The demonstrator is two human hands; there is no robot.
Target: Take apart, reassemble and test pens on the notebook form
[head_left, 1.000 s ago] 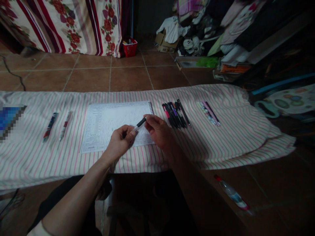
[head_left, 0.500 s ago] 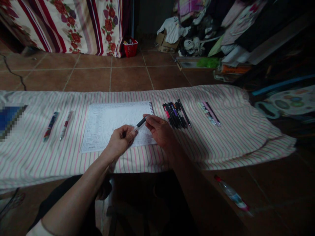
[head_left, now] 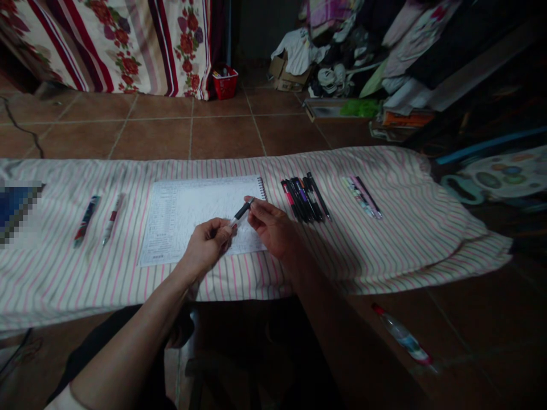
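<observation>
Between my hands, above the spiral notepad (head_left: 200, 199), is a slanted pen (head_left: 241, 211) with a clear barrel and a dark grip. My left hand (head_left: 209, 242) pinches its lower, clear end. The fingertips of my right hand (head_left: 273, 225) close on its upper end, at the tip. Right of the notepad lies a row of several dark pens (head_left: 305, 198), some with red or purple parts. Left of it, a dark patterned pen (head_left: 86, 222) and a white-and-red pen (head_left: 112, 219) lie side by side. Whether the pen is in one piece is hard to make out.
A striped cloth (head_left: 384, 250) covers the long table. Farther right on it lie several slim light and dark pens (head_left: 362, 196). A blurred-out blue item (head_left: 17, 208) is at the left edge. A plastic bottle (head_left: 404, 336) lies on the floor; a red basket (head_left: 225, 84) stands beyond.
The pen has shifted slightly down and left, and more of its pointed upper tip shows. My right fingers have slid a little at that end. Both hands keep their grip.
</observation>
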